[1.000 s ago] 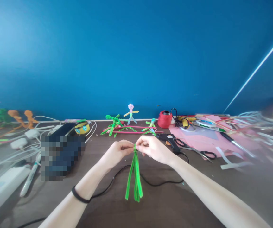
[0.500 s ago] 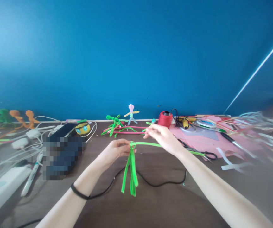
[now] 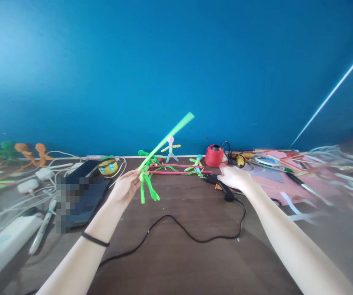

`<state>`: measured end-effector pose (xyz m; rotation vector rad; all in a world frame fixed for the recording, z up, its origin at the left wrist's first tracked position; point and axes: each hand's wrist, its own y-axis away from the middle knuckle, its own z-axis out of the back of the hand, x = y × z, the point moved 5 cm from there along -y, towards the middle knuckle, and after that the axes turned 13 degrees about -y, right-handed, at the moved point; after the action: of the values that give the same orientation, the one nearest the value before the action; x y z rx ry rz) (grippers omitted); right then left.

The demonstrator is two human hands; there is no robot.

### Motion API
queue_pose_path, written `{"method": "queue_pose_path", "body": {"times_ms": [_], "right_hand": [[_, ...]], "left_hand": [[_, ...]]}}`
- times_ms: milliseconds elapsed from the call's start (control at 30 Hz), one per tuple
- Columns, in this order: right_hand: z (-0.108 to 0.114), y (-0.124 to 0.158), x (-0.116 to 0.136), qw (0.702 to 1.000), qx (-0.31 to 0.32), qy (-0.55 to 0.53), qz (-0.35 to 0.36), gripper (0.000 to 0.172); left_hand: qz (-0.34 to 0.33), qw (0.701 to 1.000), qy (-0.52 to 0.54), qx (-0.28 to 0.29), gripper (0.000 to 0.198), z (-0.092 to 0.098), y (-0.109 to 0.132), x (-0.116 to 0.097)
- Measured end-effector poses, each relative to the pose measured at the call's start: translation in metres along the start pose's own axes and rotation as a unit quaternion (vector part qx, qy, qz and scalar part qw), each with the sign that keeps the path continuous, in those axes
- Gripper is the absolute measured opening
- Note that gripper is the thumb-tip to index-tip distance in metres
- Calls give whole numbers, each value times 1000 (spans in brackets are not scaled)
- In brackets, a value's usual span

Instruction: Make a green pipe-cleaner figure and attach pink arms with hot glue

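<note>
The left hand [image 3: 125, 187] is nearly closed, its thumb and fingertips pinching a bright green bundle of fuzzy pipe cleaners [image 3: 145, 183] at the knotted top. The bundle is held up above the desk [image 3: 170, 270], its bent legs hanging down just beside the fingers, while one long pale-green strand [image 3: 170, 135], blurred towards its tip, slants up and to the right in front of the blue wall [image 3: 164, 61]. A thin black band [image 3: 95, 240] circles the left wrist.

The right hand [image 3: 234, 178] is well apart from it, its bent fingers at the upper side of a black glue gun [image 3: 226, 190] lying on the desk; whether they have closed around it cannot be told. A black cord [image 3: 191, 234] winds from the gun's handle across the desk towards the left forearm.

Beyond the hands, slim pinkish-red rods [image 3: 179, 173] lie between the bundle and the gun. Near the wall stand a small pastel pipe-cleaner figure [image 3: 170, 142] and a red spool of thread [image 3: 213, 157]. Pink paper sheets [image 3: 270, 184] spread beyond the right hand; a yellow rounded object with blue spots [image 3: 108, 167] sits beyond the left.
</note>
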<state>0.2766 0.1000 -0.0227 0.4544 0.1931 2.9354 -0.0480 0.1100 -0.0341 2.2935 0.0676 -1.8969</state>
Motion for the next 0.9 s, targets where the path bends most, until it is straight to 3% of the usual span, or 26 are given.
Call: {"method": "queue_pose_path", "body": {"times_ms": [167,400,633,900], "right_hand": [[-7,-1,-4,999,47,-22,-1,47],[-18,-7,-12,995,51,-72,-44,63],[-23,-8,-14,994,81,-54,-56,62],[-5,1,-12,996,72,-24,-56,52]], "left_hand": [[-4,999,23,-24,16,6,-9,3],[-4,999,27,-21,19,4,-6,4],[4,999,27,-20,17,2,-4,5],[5,999,28,-13,17,0,-7,10]]}}
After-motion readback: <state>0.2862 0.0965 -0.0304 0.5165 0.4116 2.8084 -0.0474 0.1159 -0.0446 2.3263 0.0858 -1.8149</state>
